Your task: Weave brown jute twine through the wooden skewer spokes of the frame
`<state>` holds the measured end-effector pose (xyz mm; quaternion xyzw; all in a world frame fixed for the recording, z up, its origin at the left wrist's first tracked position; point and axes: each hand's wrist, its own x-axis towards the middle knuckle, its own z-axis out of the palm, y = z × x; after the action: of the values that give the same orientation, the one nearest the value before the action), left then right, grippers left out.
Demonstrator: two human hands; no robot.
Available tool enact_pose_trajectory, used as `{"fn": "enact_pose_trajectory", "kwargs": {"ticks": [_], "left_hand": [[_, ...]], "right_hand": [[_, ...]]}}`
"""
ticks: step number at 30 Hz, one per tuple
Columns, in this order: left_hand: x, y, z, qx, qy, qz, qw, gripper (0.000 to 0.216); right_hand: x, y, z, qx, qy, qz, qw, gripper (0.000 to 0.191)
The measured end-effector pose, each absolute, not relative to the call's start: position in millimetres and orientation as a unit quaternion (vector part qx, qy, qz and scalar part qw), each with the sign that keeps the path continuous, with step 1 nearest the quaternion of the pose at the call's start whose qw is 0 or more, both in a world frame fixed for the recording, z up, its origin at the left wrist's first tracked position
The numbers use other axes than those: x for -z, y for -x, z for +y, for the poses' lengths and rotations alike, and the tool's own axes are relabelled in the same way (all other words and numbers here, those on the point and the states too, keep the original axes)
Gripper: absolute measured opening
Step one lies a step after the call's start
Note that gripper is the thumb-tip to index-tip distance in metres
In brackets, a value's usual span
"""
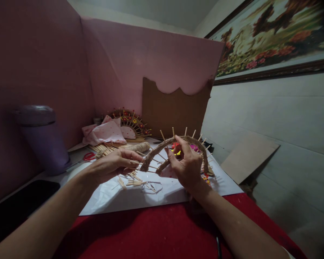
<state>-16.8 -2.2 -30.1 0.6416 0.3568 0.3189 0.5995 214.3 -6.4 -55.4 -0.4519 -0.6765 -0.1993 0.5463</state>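
A twine-wrapped arch [158, 149] with thin wooden sticks poking out along its curve is held up over the white board. My right hand [186, 163] grips it, index finger on the top of the outer band and thumb just below. At the arch's left end my left hand [121, 162] has its fingers closed around the sticks that jut out there. A smaller inner band sits under the outer one, partly hidden by my right hand. Loose short sticks [135, 181] and white scraps [152, 187] lie on the board below.
A finished-looking decorated arch [129, 120], a pink dotted cloth [105, 131], a twine roll [140, 146] and red scissors [89, 156] lie behind. A purple tumbler [43, 140] stands left, near a black phone-like slab [24, 201]. Brown cardboard [175, 111] leans at the back.
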Motion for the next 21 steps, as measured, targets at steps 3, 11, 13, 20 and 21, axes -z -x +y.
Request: {"fn": "enact_pose_trajectory", "kwargs": {"ticks": [3,11,13,20,21], "left_hand": [[30.3,15.7,-2.8,-0.312,-0.640,0.357,0.604,0.021],[28.1,13.1,-5.0,-0.304,-0.637,0.365,0.607,0.021],[29.0,13.2,-4.9,-0.307,-0.637,0.365,0.606,0.021],[29.5,13.9,-5.7,-0.319,-0.636,0.380,0.591,0.018],[28.9,13.7,-6.1,-0.321,-0.637,0.379,0.590,0.018]], "right_hand": [[55.0,-214.4,-7.0,0.197,0.451,-0.678,0.545,0.041],[55.8,-214.1,-5.6,0.187,0.442,-0.685,0.548,0.042],[55.8,-214.0,-5.7,0.189,0.441,-0.684,0.550,0.042],[55.9,-215.1,-5.4,0.182,0.451,-0.682,0.547,0.041],[55.9,-215.3,-5.1,0.182,0.452,-0.682,0.546,0.041]]}}
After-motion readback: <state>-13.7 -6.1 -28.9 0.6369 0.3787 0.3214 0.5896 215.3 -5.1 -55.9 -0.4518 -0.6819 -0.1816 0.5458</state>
